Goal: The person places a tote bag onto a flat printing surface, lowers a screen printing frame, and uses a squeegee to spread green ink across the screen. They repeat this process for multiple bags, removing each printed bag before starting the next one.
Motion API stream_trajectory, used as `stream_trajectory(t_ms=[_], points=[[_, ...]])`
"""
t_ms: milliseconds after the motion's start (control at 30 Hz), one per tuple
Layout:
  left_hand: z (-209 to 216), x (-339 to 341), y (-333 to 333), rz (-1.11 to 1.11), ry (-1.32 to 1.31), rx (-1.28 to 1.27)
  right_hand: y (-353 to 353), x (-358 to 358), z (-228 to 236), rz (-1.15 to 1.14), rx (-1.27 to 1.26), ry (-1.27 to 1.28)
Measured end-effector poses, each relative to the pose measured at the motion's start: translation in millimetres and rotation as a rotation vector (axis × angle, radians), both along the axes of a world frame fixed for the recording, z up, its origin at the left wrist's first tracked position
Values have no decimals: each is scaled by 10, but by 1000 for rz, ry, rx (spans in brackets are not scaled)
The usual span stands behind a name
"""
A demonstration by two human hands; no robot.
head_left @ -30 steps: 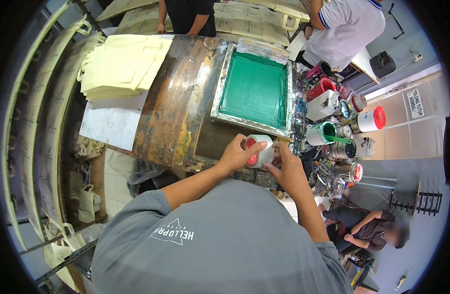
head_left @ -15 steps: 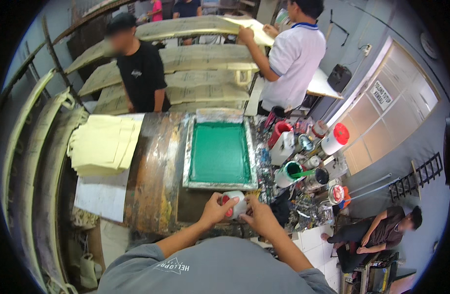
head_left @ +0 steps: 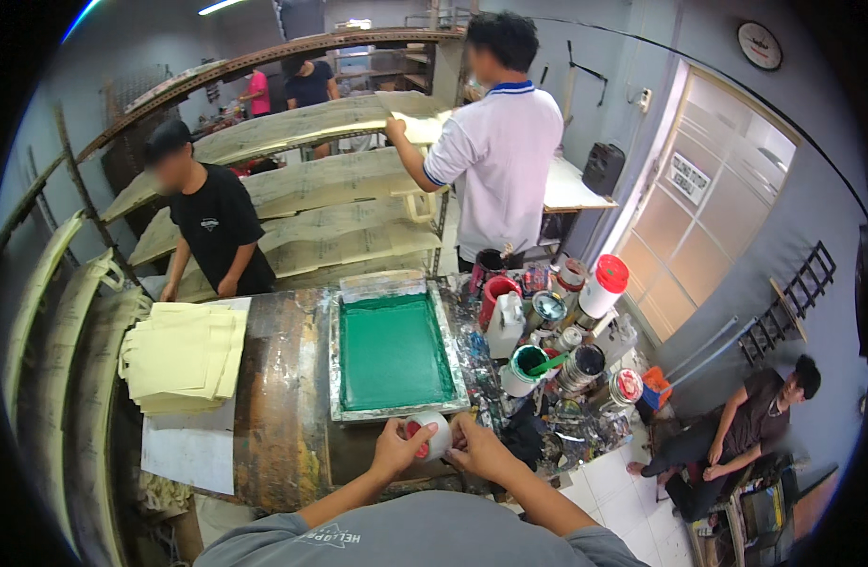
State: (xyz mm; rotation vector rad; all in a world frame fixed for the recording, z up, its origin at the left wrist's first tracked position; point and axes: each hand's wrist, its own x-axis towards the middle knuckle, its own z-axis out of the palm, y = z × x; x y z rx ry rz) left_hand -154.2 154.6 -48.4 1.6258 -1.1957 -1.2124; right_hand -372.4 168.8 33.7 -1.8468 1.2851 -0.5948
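Note:
Just in front of my body, my left hand (head_left: 394, 450) is wrapped round a roll of pale grey tape (head_left: 438, 435) with a red core. The fingers of my right hand (head_left: 477, 447) are pinched at the roll's right side; whether they hold the loose tape end is too small to make out. Directly beyond my hands, a screen printing frame (head_left: 459, 387) lies flat on the worktable (head_left: 278, 378). Its mesh (head_left: 396, 350) is green, with darker green ink along the inner edges. The roll is close to the frame's near edge.
Pale yellow fabric pieces (head_left: 184, 354) are stacked at the left on a white board (head_left: 188, 454). Several ink pots, including a green-stained bucket (head_left: 519, 373), crowd the right side. Racks of fabric (head_left: 311, 194) stand behind. Two people work beyond the table; another sits (head_left: 736, 444) at the right.
The view has tilted upward, so the table and frame sit lower in the picture. Both hands stay at the tape roll. The person in white has lowered the raised cloth onto the rack.

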Motion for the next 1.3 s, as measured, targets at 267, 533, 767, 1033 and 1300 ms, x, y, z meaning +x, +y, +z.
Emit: stream_trajectory(t_ms=[267,533,767,1033,1300], points=[[65,68,38,102,143,137,-103,168,-67,77,-252,112],[359,66,77,72,38,74,-314,211,98,124,-274,345],[163,17,9,73,150,-68,-448,143,275,314,-475,532],[43,36,46,101,318,-7,-522,211,237,402,-582,620],[5,118,39,113,299,27,-634,365,110,393,-609,580]])
